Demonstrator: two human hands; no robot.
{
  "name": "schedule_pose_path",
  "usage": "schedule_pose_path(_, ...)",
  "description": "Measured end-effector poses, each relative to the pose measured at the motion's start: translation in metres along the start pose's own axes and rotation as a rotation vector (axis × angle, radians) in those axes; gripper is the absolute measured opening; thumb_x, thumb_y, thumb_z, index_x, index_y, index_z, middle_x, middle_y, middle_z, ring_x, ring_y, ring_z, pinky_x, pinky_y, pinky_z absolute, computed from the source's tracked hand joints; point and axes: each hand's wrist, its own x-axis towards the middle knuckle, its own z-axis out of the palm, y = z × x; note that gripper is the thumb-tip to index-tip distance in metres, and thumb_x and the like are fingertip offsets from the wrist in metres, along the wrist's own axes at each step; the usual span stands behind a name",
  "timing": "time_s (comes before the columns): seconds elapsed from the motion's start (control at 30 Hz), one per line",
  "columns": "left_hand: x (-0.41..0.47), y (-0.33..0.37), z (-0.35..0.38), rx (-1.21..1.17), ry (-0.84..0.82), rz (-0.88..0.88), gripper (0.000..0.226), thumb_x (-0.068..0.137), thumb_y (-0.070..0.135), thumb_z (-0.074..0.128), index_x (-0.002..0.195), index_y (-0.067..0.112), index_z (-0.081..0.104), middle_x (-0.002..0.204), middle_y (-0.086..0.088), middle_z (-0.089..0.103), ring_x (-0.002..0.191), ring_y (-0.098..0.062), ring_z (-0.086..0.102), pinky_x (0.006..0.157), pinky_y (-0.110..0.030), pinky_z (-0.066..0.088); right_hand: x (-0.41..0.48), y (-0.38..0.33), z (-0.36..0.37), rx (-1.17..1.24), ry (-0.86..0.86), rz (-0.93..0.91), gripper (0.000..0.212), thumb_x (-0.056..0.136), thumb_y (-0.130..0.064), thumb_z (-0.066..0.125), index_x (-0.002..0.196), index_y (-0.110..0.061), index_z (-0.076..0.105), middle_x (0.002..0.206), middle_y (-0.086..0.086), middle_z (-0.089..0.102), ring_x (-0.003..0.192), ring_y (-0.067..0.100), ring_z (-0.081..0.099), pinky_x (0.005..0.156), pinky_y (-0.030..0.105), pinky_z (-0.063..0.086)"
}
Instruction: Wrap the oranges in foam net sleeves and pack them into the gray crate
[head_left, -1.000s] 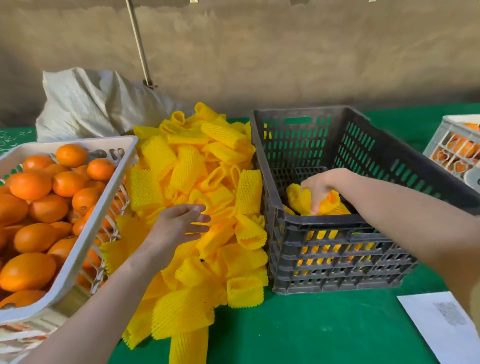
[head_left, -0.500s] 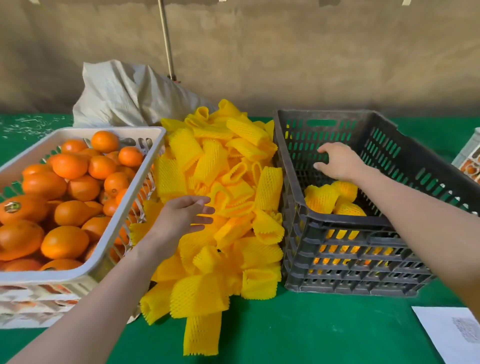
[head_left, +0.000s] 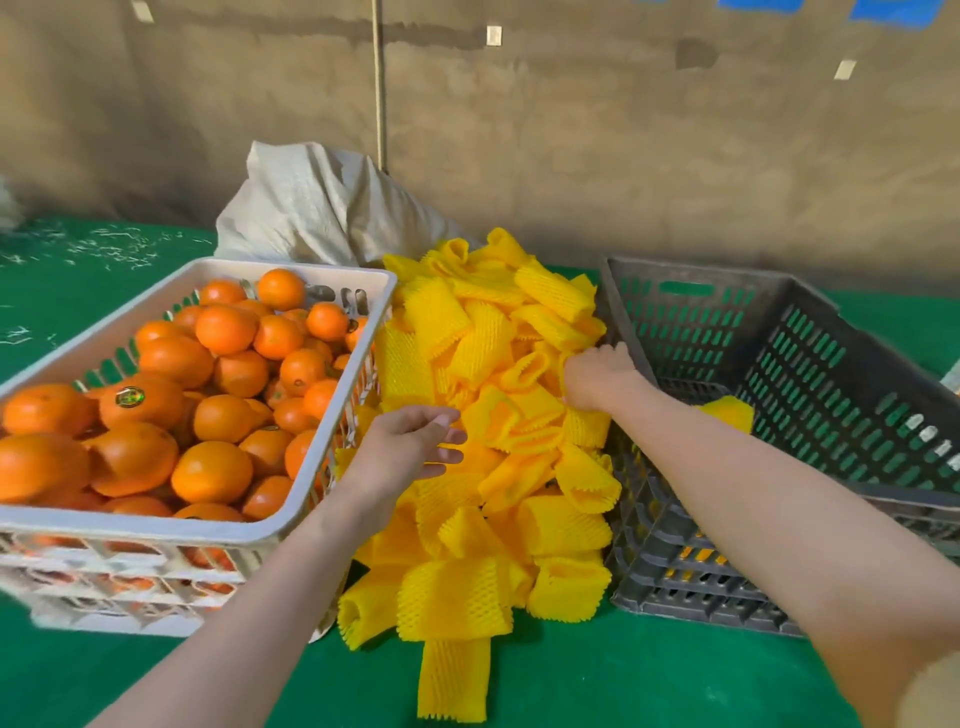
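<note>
A heap of yellow foam net sleeves (head_left: 488, 499) lies on the green table between two crates. Loose oranges (head_left: 223, 374) fill the white crate (head_left: 208, 532) on the left. On the right stands the gray crate (head_left: 810, 312), where one yellow-wrapped orange (head_left: 727, 413) shows past my forearm. My right hand (head_left: 597, 376) is at the pile's right edge, beside the gray crate's wall, fingers curled around a sleeve. My left hand (head_left: 410, 449) hovers over the pile's left side with fingers loosely extended, holding nothing.
A pale woven sack (head_left: 322, 208) slumps against the brown wall behind the pile. A thin pole (head_left: 379, 83) rises behind the sack. One flat sleeve (head_left: 454, 675) lies alone at the pile's near end. Green table surface (head_left: 623, 675) shows in front.
My right hand came out of the gray crate and moved left onto the sleeve pile, closing on a sleeve. My left hand stayed over the pile. The view shifted left.
</note>
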Motion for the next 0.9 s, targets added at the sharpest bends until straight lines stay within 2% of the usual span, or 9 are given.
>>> schedule_pose_path(0.07, -0.002, -0.001, -0.005, -0.021, -0.001, 0.003, 0.014, 0.098, 0.023, 0.050, 0.100, 0.021, 0.065, 0.093, 0.000, 0.072, 0.079, -0.014, 0.069, 0.077, -0.033, 0.055, -0.001, 0.001, 0.004, -0.010, 0.005, -0.017, 0.028, 0.096, -0.022, 0.046, 0.119, -0.010, 0.056, 0.130, 0.012, 0.054, 0.121, 0.034, 0.049, 0.104, 0.049, 0.031)
schedule_pose_path(0.17, -0.004, 0.000, -0.010, -0.040, 0.005, -0.001, 0.013, 0.097, 0.023, 0.052, 0.099, 0.021, 0.065, 0.092, 0.000, 0.072, 0.077, -0.013, 0.068, 0.077, -0.032, 0.054, -0.006, -0.003, -0.002, 0.089, 0.181, -0.120, 0.018, 0.093, -0.007, 0.044, 0.102, -0.009, 0.059, 0.109, 0.013, 0.062, 0.101, 0.032, 0.060, 0.079, 0.038, 0.045)
schedule_pose_path(0.27, -0.004, 0.005, -0.013, -0.053, 0.025, 0.007, 0.013, 0.097, 0.020, 0.052, 0.100, 0.020, 0.065, 0.095, 0.000, 0.070, 0.081, -0.013, 0.066, 0.079, -0.034, 0.053, -0.016, -0.012, -0.021, 0.298, 0.283, -0.181, 0.029, 0.091, -0.007, 0.048, 0.117, -0.015, 0.056, 0.115, 0.013, 0.060, 0.104, 0.032, 0.057, 0.073, 0.034, 0.043)
schedule_pose_path(0.33, -0.003, 0.012, -0.015, -0.053, 0.038, 0.035, 0.014, 0.098, 0.017, 0.052, 0.103, 0.018, 0.065, 0.101, -0.001, 0.070, 0.086, -0.013, 0.066, 0.077, -0.030, 0.053, -0.026, -0.019, -0.037, 0.417, 0.332, -0.248, 0.035, 0.091, -0.008, 0.050, 0.122, -0.023, 0.054, 0.119, 0.009, 0.059, 0.108, 0.028, 0.053, 0.073, 0.031, 0.040)
schedule_pose_path(0.43, 0.001, 0.026, -0.017, -0.029, 0.063, 0.124, 0.020, 0.098, 0.012, 0.050, 0.111, 0.017, 0.064, 0.117, -0.001, 0.066, 0.105, -0.016, 0.061, 0.085, -0.028, 0.049, -0.049, -0.028, -0.066, 0.672, 0.421, -0.395, 0.037, 0.087, -0.001, 0.053, 0.116, -0.023, 0.058, 0.122, 0.000, 0.060, 0.114, 0.018, 0.055, 0.088, 0.033, 0.047)
schedule_pose_path(0.57, 0.004, 0.040, -0.024, -0.021, -0.116, 0.259, 0.053, 0.092, 0.004, 0.056, 0.140, 0.023, 0.043, 0.138, 0.010, 0.049, 0.125, -0.007, 0.047, 0.098, -0.025, 0.042, -0.079, -0.051, -0.095, 1.108, 0.309, -0.604, 0.038, 0.084, 0.006, 0.059, 0.105, -0.026, 0.056, 0.113, -0.013, 0.057, 0.105, -0.004, 0.057, 0.083, 0.012, 0.046)
schedule_pose_path(0.67, 0.005, 0.039, -0.035, -0.041, -0.207, 0.322, 0.051, 0.084, 0.000, 0.066, 0.123, 0.029, 0.052, 0.120, 0.010, 0.060, 0.110, -0.003, 0.056, 0.095, -0.026, 0.047, -0.083, -0.071, -0.098, 1.236, 0.293, -0.584, 0.036, 0.083, 0.007, 0.061, 0.102, -0.022, 0.054, 0.104, -0.012, 0.058, 0.097, -0.005, 0.057, 0.077, 0.011, 0.047)
schedule_pose_path(0.8, 0.009, 0.033, -0.053, 0.212, 0.180, 0.347, 0.032, 0.078, 0.012, 0.077, 0.100, 0.011, 0.054, 0.087, -0.004, 0.056, 0.081, -0.014, 0.051, 0.072, -0.026, 0.043, -0.074, -0.103, -0.098, 1.301, 0.128, -0.507, 0.023, 0.084, -0.015, 0.068, 0.105, -0.013, 0.060, 0.094, 0.000, 0.067, 0.091, 0.000, 0.060, 0.077, 0.015, 0.045)
schedule_pose_path(0.9, 0.009, 0.033, -0.074, 0.261, 0.244, 0.329, 0.024, 0.078, 0.016, 0.076, 0.083, 0.016, 0.052, 0.075, 0.000, 0.053, 0.070, -0.012, 0.048, 0.061, -0.028, 0.039, -0.062, -0.132, -0.103, 1.085, 0.216, -0.449, 0.025, 0.086, -0.026, 0.066, 0.099, -0.005, 0.066, 0.090, 0.004, 0.063, 0.086, 0.009, 0.057, 0.073, 0.025, 0.043)
